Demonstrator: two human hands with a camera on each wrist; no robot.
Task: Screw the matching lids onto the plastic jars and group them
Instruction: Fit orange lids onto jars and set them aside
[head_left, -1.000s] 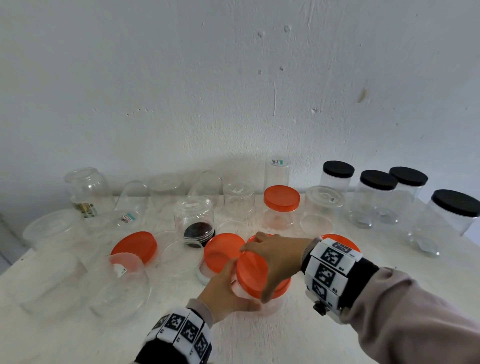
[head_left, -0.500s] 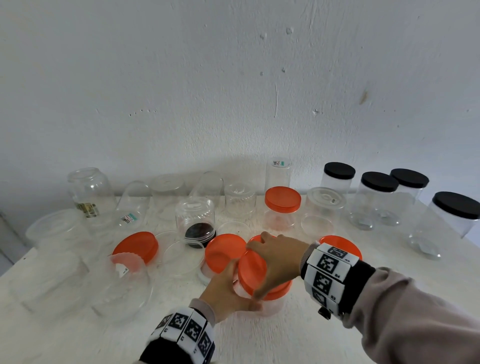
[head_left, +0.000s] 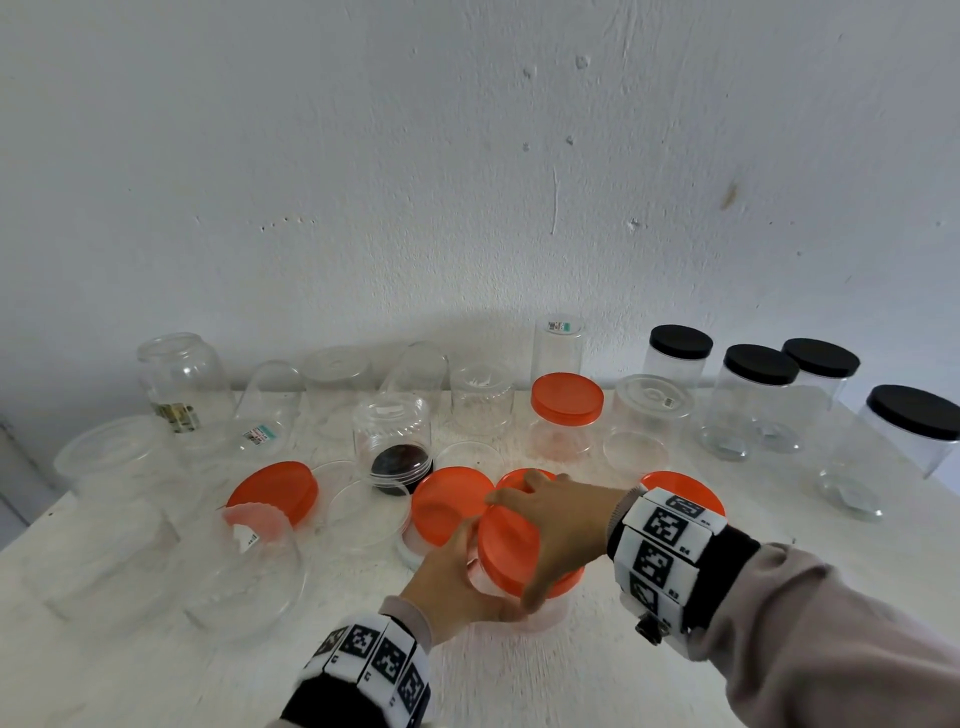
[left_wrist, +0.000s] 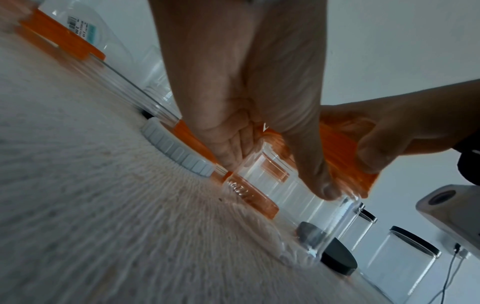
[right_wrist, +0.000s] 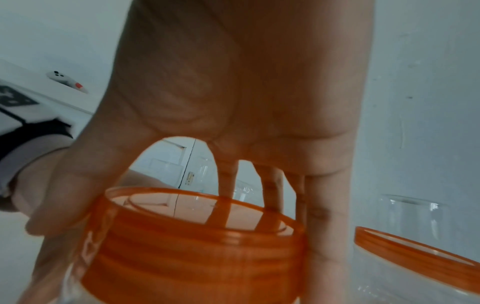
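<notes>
Jar stands upright on table, axis vertical, front and centre, just in front of the loose orange lids. Orange lid sits on its mouth, looks slightly tilted, so probably not fully threaded. Right hand spans the lid from above, fingers curled round its rim. Left hand grips the jar wall from the left, under the lid. Twist axis runs straight up between both hands; right hand does the turning, left counter-holds.
</notes>
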